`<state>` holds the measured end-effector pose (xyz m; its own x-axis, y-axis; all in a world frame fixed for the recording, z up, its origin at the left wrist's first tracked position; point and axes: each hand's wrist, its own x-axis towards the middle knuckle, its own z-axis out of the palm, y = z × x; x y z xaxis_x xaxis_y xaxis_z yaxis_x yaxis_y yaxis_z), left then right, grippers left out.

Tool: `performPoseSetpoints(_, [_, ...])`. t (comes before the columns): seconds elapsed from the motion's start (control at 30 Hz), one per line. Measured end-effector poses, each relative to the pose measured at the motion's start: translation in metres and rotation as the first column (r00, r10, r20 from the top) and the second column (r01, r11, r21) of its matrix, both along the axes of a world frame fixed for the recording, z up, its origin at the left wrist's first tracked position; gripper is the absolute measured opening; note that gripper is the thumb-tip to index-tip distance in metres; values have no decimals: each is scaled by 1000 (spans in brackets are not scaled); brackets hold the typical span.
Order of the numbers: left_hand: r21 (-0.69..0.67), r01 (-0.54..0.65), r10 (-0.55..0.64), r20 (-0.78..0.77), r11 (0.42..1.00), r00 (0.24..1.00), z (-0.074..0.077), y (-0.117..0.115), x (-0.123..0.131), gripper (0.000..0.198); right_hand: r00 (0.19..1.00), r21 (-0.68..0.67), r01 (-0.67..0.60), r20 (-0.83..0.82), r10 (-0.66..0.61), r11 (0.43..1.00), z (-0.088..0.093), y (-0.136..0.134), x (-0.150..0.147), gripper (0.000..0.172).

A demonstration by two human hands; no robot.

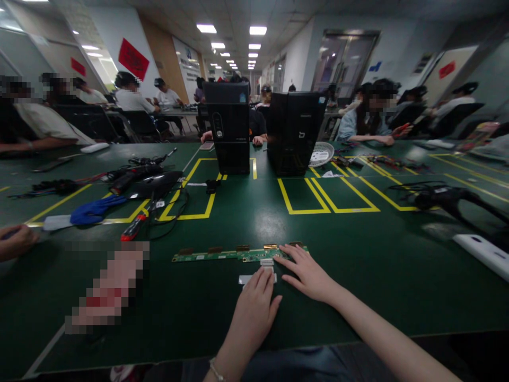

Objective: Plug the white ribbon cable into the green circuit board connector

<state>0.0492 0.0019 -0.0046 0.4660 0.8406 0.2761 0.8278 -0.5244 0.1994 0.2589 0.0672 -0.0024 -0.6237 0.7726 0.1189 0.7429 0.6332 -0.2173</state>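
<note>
A long, narrow green circuit board point(222, 255) lies on the dark green table, with several brownish tabs along its far edge. A short white flat cable point(267, 263) meets the board's near edge around the middle. My left hand point(256, 305) rests on this cable, fingers stretched forward side by side and thumb held apart. Its fingertips hide part of the cable and of a pale strip point(245, 279) beneath. Over the board's right end, my right hand point(308, 273) is open, fingers spread, with fingertips touching or just above the board.
Two black computer towers point(233, 127) point(296, 132) stand beyond the board. To the left lie a blue glove point(95, 209), a red-handled tool point(134, 228) and cables. A white power strip point(483, 254) and a black stand point(457, 199) are at right. Another person's hand point(18, 241) reaches in from the left.
</note>
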Motion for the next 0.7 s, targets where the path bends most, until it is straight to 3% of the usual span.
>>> performPoseSetpoints(0.7, [1,-92,92,28,996,995,-6,-3,10,44,999,-19,-23,-26,22,1000,-1,1,1,53])
